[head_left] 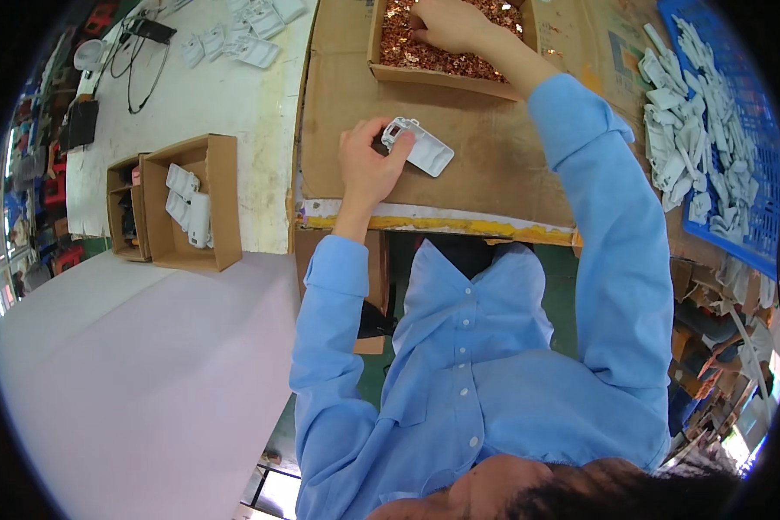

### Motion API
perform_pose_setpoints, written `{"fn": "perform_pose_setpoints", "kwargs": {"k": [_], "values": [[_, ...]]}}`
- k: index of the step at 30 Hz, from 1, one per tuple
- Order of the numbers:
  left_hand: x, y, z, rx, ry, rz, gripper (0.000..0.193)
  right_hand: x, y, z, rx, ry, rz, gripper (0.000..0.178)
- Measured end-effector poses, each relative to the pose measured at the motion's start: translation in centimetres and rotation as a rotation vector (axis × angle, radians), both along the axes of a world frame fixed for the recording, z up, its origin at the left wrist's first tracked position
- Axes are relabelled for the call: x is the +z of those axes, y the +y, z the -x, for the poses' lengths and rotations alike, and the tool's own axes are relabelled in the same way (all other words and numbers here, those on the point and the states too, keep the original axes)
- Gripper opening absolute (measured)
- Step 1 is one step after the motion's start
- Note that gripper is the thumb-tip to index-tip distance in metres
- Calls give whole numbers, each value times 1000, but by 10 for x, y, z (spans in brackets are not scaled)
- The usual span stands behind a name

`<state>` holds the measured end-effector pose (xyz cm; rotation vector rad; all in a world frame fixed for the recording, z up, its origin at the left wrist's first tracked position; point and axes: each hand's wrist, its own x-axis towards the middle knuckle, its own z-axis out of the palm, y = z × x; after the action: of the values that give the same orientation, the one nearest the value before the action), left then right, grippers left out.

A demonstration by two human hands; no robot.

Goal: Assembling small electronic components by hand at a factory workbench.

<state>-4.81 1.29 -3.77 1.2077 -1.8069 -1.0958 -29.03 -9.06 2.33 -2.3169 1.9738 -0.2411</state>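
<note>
A white plastic casing (430,154) lies on the brown cardboard table cover, its open, hollow side up. My left hand (373,165) grips it by the narrow end, thumb on top. Farther away, my right hand (451,24) reaches into a shallow cardboard box (442,80) full of small copper-coloured metal pieces (425,57). Its fingers are bent together and dip into the pieces. Whatever they pinch is too small to make out.
At the right, a blue plastic basket (767,186) and the table beside it hold many white plastic parts (672,130). On the left stands a cardboard box (225,204) with a few white casings (191,208). More casings (250,39) and a dark cable (152,82) lie on the white table.
</note>
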Motion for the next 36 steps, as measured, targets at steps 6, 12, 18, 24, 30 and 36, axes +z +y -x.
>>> {"fn": "perform_pose_setpoints", "kwargs": {"k": [6, 12, 18, 24, 30, 36], "values": [[6, 0, 1, -5, -54, 92, 22, -4, -8, -5, -115, -87, -158, 21], [13, 1, 3, -2, -74, 142, 22, -1, -8, 7, -171, -103, -139, 27], [6, -2, 1, -18, -93, 114, 23, 39, 17, 16, -265, -452, 45, 19], [4, -2, -2, -42, 165, -135, 21, 47, 79, 41, -195, -849, 26, 10], [14, -5, 3, -60, 369, -246, 14, 57, 211, 35, -146, -1292, -149, 7], [61, 72, 48, -120, 791, -594, 19, 41, 322, 15, -356, -1659, -68, 16]]}}
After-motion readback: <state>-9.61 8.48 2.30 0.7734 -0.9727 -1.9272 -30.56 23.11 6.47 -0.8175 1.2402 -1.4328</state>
